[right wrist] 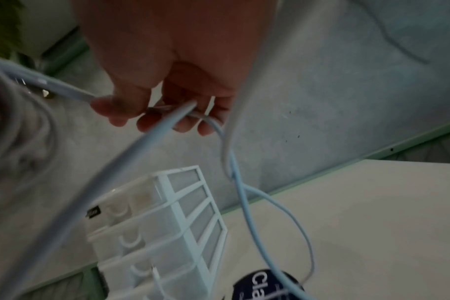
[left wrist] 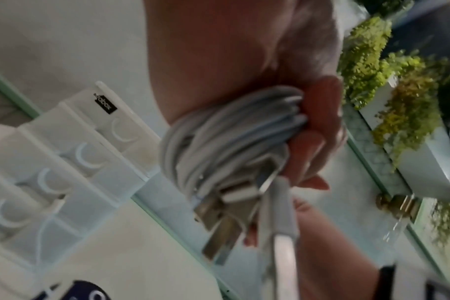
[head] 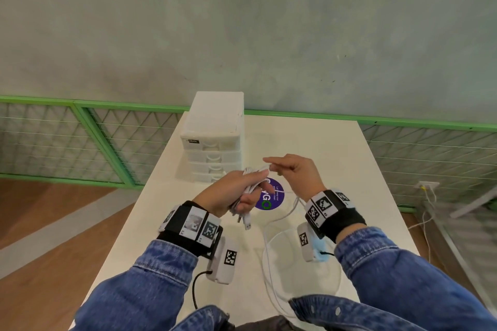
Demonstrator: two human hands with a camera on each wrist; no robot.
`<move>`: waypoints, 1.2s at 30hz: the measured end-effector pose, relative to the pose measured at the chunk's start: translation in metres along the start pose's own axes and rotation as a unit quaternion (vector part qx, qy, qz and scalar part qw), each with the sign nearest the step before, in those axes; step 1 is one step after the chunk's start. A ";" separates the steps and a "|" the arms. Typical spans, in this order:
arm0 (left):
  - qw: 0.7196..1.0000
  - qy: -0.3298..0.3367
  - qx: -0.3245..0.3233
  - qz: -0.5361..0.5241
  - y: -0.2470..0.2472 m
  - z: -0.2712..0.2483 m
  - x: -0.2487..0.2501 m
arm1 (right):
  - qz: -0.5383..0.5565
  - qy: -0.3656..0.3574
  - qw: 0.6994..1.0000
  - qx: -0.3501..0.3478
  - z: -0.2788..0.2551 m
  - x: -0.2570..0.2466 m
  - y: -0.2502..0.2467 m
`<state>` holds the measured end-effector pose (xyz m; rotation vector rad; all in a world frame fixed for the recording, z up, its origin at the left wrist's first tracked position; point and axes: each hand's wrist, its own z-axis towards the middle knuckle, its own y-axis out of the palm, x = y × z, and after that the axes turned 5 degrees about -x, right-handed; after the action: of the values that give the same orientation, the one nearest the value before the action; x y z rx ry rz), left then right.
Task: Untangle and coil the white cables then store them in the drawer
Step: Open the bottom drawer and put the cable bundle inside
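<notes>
1. Beneath both hands lies the white worktop (head: 322,148), which ends at a grey wall with a green-framed mesh fence along its foot.
2. Beyond the left hand, at the far side of the worktop, stands the white drawer unit (head: 213,140), with four shallow drawers stacked one above another; a thin white cable end hangs at the front of the lowest drawer.
3. Below and behind the right hand, a loose length of white cable (head: 271,247) lies in wide loops on the worktop and rises to that hand.
4. Between the two hands, on the worktop, sits a round purple sticker (head: 271,200), partly covered by the left hand.
5. The left hand (head: 228,195) is curled round a coiled bundle of white cables (left wrist: 234,138), held above the worktop; metal USB plugs (left wrist: 224,229) stick out of the bundle on the wrist side.
6. The right hand (head: 293,173), just beside the left, pinches a strand of the white cable in its fingertips (right wrist: 152,121); the strand runs across to the bundle.
</notes>
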<state>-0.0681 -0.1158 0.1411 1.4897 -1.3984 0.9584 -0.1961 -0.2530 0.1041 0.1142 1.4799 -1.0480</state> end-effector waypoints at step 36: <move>0.967 -0.038 0.051 0.247 -0.020 0.003 -0.002 | -0.130 -0.073 0.979 -0.141 -0.023 -0.024 0.016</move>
<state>-0.0487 -0.1181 0.1369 1.2814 -1.8506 1.3031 -0.1976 -0.2168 0.1115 -0.3600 1.5184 -1.0182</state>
